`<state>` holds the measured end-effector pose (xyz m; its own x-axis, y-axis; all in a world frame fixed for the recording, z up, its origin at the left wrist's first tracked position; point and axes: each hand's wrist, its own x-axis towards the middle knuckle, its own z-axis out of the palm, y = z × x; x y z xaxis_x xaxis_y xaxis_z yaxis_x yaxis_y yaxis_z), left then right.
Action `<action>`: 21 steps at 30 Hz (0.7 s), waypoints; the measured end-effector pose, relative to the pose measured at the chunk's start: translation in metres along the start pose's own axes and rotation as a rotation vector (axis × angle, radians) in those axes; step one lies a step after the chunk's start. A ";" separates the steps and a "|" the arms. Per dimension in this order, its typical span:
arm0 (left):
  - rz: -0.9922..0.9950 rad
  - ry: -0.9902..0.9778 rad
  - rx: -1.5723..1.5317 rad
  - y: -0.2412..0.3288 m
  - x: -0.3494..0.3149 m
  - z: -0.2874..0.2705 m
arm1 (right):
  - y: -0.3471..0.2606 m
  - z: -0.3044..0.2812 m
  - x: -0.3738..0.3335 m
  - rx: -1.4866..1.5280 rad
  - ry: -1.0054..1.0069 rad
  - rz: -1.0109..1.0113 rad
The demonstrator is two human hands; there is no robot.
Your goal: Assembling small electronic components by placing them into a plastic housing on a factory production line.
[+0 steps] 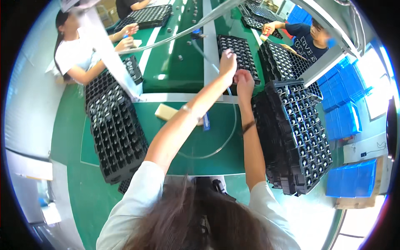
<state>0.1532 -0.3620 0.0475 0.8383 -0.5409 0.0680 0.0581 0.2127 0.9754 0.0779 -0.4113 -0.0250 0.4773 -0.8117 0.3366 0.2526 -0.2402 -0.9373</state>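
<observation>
Standing here, I see both hands reaching forward at the black pocketed tray [240, 46], which lies ahead on the green worktop [208, 141]. The left hand [227, 63] is over its left side; the right hand [245, 81] is just beside it, at the near end. Both grips look curled inward, but I cannot tell whether either pinches a part. My guess is that the step in hand is handling the small pieces in the pockets, partway along; the next move seems to call for precise fingertips and care not to knock neighbouring pieces. A tall tray stack [306, 141] stands near the right forearm.
</observation>
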 end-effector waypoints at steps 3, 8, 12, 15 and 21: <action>-0.249 0.166 0.142 -0.031 0.060 0.006 | 0.050 0.024 0.081 -0.272 0.454 -0.047; -0.287 0.143 0.422 -0.093 0.107 -0.014 | 0.065 0.037 0.133 -1.213 0.555 0.116; -0.336 -0.022 0.514 -0.112 0.093 0.007 | 0.101 -0.014 0.157 -1.317 0.477 0.400; -0.325 0.015 0.660 -0.113 0.099 0.000 | 0.105 -0.023 0.168 -1.194 0.467 0.626; -0.336 0.034 0.709 -0.128 0.117 -0.008 | 0.119 -0.018 0.179 -1.220 0.385 0.664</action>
<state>0.2479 -0.4463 -0.0712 0.8540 -0.4566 -0.2495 -0.0389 -0.5342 0.8445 0.1782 -0.5945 -0.0780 -0.0835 -0.9955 -0.0452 -0.8800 0.0949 -0.4653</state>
